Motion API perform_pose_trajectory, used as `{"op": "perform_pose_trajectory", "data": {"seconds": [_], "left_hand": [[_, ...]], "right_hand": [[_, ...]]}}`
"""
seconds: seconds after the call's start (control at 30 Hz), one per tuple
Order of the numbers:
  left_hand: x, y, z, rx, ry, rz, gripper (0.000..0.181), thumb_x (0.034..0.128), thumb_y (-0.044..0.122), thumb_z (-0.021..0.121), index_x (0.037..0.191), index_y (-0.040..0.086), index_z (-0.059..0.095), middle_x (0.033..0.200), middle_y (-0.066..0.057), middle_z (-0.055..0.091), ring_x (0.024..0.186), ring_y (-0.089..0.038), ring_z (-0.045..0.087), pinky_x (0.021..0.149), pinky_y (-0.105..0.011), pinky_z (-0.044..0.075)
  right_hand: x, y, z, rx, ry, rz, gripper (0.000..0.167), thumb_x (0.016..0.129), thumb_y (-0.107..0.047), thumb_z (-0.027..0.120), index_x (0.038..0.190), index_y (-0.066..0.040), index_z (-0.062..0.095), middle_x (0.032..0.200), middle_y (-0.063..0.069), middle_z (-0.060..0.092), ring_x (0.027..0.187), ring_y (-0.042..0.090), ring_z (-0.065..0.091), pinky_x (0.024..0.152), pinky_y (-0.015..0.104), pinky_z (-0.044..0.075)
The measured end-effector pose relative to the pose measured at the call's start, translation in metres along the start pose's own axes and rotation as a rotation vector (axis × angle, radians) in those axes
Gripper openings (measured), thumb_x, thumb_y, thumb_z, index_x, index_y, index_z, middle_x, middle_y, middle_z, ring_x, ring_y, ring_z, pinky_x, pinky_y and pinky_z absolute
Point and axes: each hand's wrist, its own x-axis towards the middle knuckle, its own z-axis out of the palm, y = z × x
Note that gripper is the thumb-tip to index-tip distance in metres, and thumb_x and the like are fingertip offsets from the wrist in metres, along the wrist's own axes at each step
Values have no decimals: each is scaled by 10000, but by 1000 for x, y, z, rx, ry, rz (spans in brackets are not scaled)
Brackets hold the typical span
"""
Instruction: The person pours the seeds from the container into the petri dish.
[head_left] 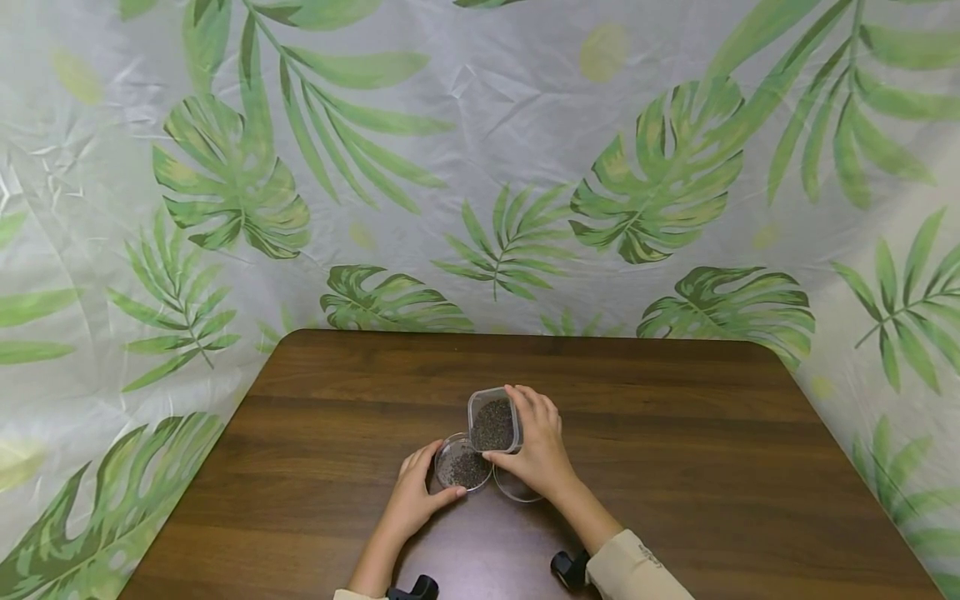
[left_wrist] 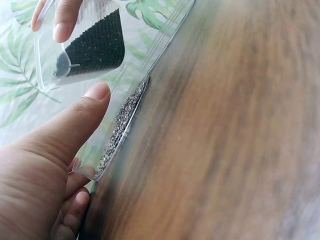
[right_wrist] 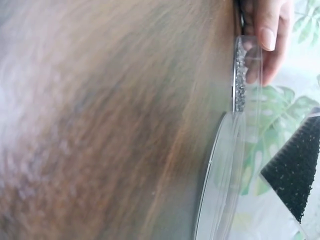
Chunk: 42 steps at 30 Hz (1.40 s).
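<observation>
My left hand (head_left: 412, 496) holds a round clear petri dish (head_left: 459, 477) on the table, thumb at the near side and fingers round the left. Dark grey granules (left_wrist: 122, 122) form an uneven layer in it. Above the dish's right edge, my right hand (head_left: 543, 450) grips a squarish clear plastic container (head_left: 493, 427) between thumb and fingers. The container is tilted and holds many more dark granules. A second clear round dish (right_wrist: 220, 185) stands right beside the first, partly hidden under the right hand in the head view.
The dishes stand on a dark brown wooden table (head_left: 337, 417) with rounded far corners. Behind and beside it hangs a pale sheet (head_left: 517, 142) printed with green leaves. Black bands with devices (head_left: 570, 571) sit at both wrists.
</observation>
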Motion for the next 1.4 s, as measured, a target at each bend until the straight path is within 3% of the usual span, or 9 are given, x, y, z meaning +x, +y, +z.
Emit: {"op": "perform_pose_trajectory", "data": {"seconds": [0.37, 1.2, 1.4], "left_hand": [[0, 1, -1, -1, -14, -17, 811, 675, 420, 748, 1319, 54, 418, 1303, -131, 444, 1204, -332, 338, 956, -501, 304], [-1, 0, -1, -2, -19, -12, 817, 675, 451, 732, 1320, 61, 416, 1305, -121, 444, 1202, -330, 338, 946, -509, 311], [0, 0, 0, -7, -11, -15, 812, 671, 435, 744, 1317, 61, 423, 1301, -122, 449, 1202, -326, 340, 954, -502, 304]], "right_hand": [[-1, 1, -1, 122, 51, 71, 1022, 520, -349, 864, 1357, -77, 345, 1334, 87, 342, 1211, 342, 251, 962, 510, 211], [-7, 1, -4, 298, 78, 321, 1004, 560, -380, 842, 1377, -273, 269, 1325, 7, 345, 1145, 212, 306, 857, 463, 355], [-9, 3, -5, 338, 88, 328, 1002, 572, -391, 833, 1381, -210, 270, 1300, 33, 363, 1112, 223, 338, 848, 483, 355]]}}
